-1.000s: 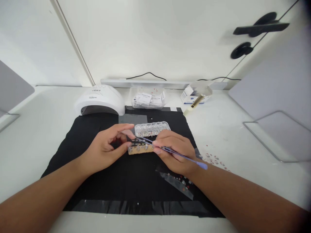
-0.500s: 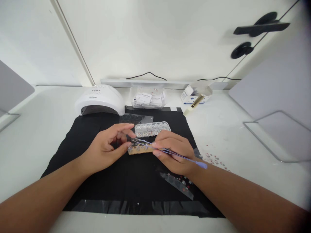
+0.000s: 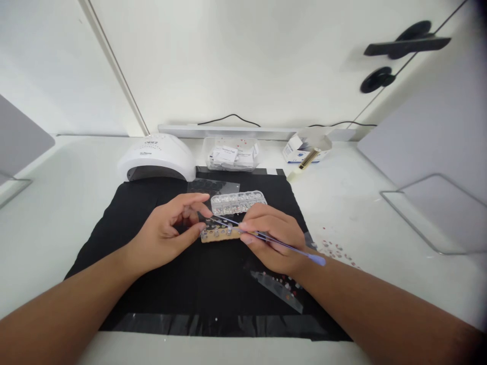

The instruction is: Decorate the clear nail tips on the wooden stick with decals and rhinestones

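A tan strip (image 3: 216, 234) with small clear pieces on it lies on the black mat. My left hand (image 3: 177, 220) is curled at the strip's left end, with thumb and a bent finger on either side of it; the index finger stands out above. In my right hand (image 3: 268, 230) is a pair of blue tweezers (image 3: 291, 248), pinched between thumb and fingers. The tips point left over the strip, close to my left fingertips. Whether they hold anything is too small to tell. Just beyond lies a clear compartment case (image 3: 238, 197) of tiny gems, its right front corner partly behind my right hand.
A white nail lamp (image 3: 158, 157) stands at the back left, beside a clear tub (image 3: 231, 153) of small packets. An opened box (image 3: 307, 144) and a gold-capped tube (image 3: 309, 158) are at the back right. Loose gems (image 3: 337, 251) and a clear bag (image 3: 277, 290) lie at right.
Both hands stay in nearly the same place. The tweezers' tips have shifted very slightly to the right; the view itself has barely moved.
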Motion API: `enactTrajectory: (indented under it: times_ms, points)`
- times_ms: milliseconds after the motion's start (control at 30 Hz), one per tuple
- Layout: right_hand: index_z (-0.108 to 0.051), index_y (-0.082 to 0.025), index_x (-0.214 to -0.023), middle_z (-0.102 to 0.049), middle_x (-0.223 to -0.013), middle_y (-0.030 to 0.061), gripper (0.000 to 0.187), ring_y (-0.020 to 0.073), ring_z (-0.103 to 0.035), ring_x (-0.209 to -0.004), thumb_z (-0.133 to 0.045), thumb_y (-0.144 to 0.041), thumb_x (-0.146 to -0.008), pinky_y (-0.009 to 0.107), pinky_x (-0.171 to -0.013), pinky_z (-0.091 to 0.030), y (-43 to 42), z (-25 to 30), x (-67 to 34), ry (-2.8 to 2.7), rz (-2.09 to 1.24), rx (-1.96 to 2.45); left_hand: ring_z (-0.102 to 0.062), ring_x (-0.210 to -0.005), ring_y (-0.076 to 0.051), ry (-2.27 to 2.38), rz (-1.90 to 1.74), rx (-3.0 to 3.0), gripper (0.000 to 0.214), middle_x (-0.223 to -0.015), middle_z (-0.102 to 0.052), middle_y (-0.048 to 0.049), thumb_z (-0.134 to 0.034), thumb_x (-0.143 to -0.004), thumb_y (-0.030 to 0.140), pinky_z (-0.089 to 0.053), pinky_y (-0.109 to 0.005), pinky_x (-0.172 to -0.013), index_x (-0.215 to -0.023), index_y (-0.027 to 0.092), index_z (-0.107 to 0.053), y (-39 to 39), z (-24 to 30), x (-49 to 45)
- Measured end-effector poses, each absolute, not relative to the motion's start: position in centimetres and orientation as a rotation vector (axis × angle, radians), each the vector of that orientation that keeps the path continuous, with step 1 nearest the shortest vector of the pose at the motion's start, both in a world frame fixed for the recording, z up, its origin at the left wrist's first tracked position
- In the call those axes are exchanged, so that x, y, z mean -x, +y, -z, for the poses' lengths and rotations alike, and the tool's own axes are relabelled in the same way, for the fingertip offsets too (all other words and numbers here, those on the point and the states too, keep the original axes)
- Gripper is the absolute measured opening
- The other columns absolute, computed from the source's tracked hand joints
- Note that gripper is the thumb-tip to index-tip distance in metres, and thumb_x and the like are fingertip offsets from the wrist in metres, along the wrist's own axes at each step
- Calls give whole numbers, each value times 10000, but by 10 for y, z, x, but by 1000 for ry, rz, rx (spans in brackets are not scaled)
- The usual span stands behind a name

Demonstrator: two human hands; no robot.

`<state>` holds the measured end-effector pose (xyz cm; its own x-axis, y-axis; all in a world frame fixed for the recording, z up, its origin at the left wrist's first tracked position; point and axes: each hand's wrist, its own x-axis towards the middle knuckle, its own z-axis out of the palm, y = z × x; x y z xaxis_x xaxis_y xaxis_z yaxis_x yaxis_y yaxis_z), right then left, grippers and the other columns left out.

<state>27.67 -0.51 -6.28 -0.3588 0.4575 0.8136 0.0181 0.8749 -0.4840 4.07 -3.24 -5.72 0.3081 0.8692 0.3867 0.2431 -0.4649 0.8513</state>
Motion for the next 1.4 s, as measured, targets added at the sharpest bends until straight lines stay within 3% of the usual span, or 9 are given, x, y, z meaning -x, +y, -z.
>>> enactTrajectory:
  times_ms: [300, 1400]
  points:
    - [-662, -182, -922, -690, -774, 48, 128, 149, -662, -698, -653, -93, -830, 276, -624, -582, -3, 63, -276, -1917, -482, 314, -576, -686, -63, 988, -1141, -1911, 508, -1034, -673, -30, -636, -878, 98, -514, -152, -603, -1334, 297, -530, -33, 59, -38]
    - [-662, -182, -964, -689, -799, 57, 183, 159, -673, -730, -651, -68, -820, 281, -642, -597, -4, 63, -276, -1922, -469, 313, -616, -707, -76, 1000, -1101, -2001, 463, -1007, -672, -23, -609, -895, 112, -538, -164, -623, -1314, 288, -524, -32, 55, -40]
